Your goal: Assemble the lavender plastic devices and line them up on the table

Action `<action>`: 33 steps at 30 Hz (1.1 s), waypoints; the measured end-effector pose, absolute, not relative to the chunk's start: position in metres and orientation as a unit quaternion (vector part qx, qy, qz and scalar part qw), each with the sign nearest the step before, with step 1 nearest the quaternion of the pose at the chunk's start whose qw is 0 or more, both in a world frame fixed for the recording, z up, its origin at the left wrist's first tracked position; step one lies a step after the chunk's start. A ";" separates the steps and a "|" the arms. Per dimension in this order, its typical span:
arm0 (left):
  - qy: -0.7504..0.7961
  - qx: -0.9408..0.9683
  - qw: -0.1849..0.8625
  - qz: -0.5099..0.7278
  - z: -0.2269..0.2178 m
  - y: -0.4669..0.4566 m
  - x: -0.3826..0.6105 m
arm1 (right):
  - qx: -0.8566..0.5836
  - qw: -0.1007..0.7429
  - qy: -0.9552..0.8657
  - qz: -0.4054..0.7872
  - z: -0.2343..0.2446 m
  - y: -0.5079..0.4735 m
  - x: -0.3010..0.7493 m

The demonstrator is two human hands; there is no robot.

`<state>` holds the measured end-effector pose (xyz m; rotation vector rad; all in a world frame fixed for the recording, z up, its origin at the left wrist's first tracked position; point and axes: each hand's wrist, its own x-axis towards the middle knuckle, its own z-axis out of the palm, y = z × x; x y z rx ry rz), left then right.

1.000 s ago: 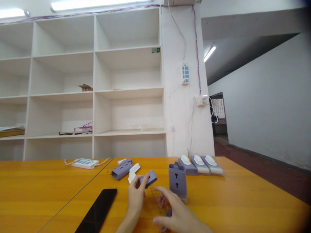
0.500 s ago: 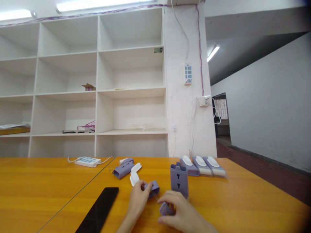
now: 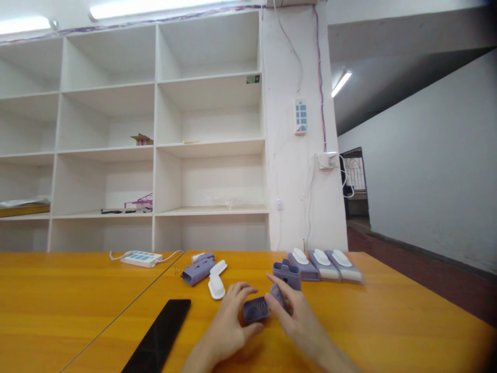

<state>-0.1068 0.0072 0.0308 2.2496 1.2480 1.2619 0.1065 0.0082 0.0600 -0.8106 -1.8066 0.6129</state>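
Note:
My left hand [image 3: 233,316] curls its thumb and fingers around a small purple plastic housing [image 3: 256,311]. The housing's open end faces me, and a coil spring shows inside. Between thumb and fingers, my right hand [image 3: 297,316] grips a smaller purple plastic piece [image 3: 278,296], close beside the housing's right side. Behind that hand is a larger purple case [image 3: 287,274], its lower part hidden. Two white oval-ended parts [image 3: 216,286] lie left of the housing, near another purple case [image 3: 198,269].
Three purple-and-white assembled units [image 3: 320,264] are lined up at the table's back right. A black flat slab [image 3: 159,334] lies at front left. A white power strip [image 3: 142,258] with cords sits near the back edge, and loose springs [image 3: 179,269] lie beside the case.
The small housing has turned so its open end faces me. My right hand has moved up and forward with the smaller piece, closer to the housing. The larger case now shows less of its front.

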 end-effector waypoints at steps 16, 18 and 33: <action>0.412 0.710 0.393 0.414 0.023 -0.016 -0.072 | -0.319 0.538 -0.753 0.206 0.089 0.009 0.127; 0.402 0.696 0.419 0.423 0.021 -0.014 -0.071 | -0.303 0.537 -0.735 0.284 0.085 0.014 0.126; 0.369 0.775 0.148 0.491 0.058 -0.021 -0.089 | -0.243 0.506 -0.726 0.397 0.064 0.017 0.107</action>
